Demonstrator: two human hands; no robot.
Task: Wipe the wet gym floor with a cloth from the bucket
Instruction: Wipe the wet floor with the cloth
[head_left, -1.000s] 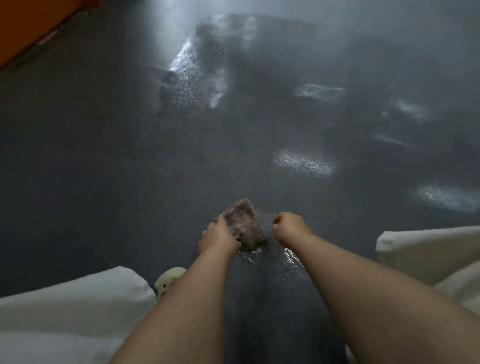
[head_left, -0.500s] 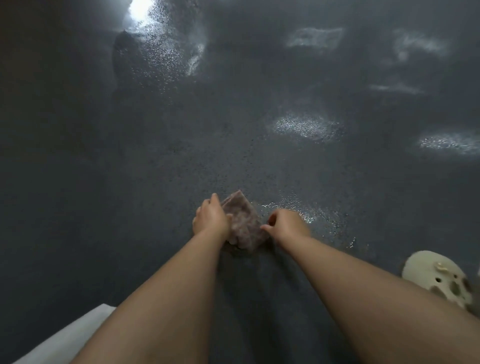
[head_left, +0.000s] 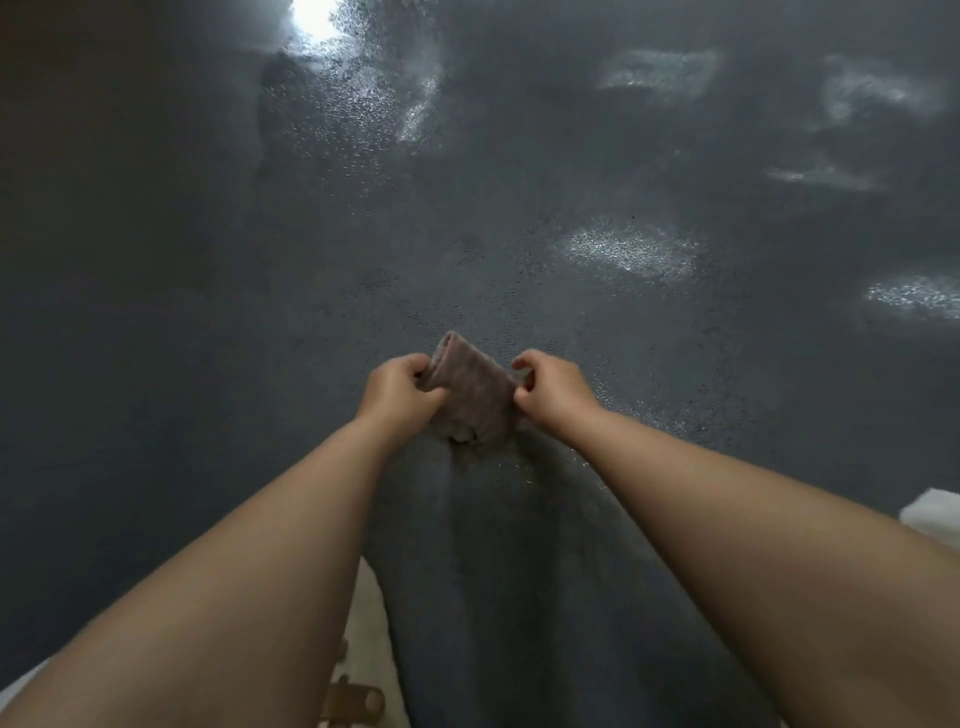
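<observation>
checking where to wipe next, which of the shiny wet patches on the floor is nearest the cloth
The oval patch up and right of the cloth, just beyond the right hand. The other patches lie farther out, along the top and right edges of the view.

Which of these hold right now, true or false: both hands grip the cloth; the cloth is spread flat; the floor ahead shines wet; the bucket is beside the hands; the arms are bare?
1. Both hands grip the cloth. True: the left hand and the right hand each hold a side of the cloth.
2. The cloth is spread flat. False: it is folded or bunched between the hands.
3. The floor ahead shines wet. True: glistening patches show.
4. The bucket is beside the hands. False: no bucket is in view.
5. The arms are bare. True.
</observation>
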